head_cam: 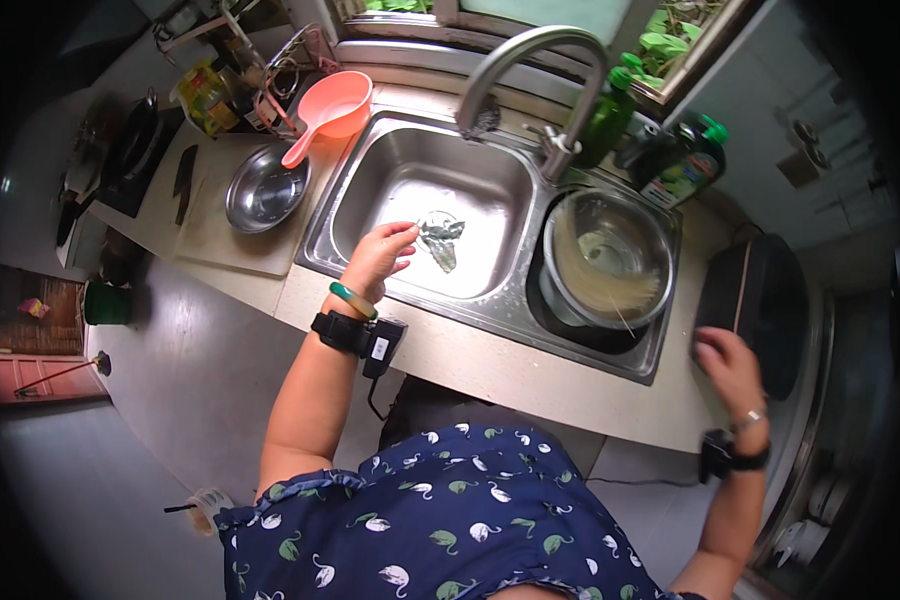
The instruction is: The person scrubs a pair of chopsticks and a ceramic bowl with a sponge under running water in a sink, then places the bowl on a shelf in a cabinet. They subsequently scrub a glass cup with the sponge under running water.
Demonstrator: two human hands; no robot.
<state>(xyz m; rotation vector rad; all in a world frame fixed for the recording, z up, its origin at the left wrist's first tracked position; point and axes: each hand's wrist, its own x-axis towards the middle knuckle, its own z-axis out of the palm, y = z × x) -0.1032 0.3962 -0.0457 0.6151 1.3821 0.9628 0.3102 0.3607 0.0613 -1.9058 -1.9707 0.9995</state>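
Note:
Over the stainless steel sink basin [412,161], my left hand [379,259] pinches a thin, crumpled, shiny dark green piece [442,244]. Whether that piece is a leaf, seaweed or plastic film I cannot tell. It hangs down from my thumb and forefinger. My right hand [731,367] is blurred, out over the right end of the counter beside a dark rounded appliance or bin [772,315]. Its fingers are partly curled, and I cannot tell whether it touches that object. Between my hands, a metal bowl [551,296] of pale thin noodles [607,281] sits in the second basin.
A curved faucet [540,37] arches over the basin. Green bottles [607,120] and a dark dish soap bottle [682,169] stand behind the noodles. To the left are a pink ladle [337,105], a steel bowl [259,199], a cutting board [225,244] and a knife [185,176].

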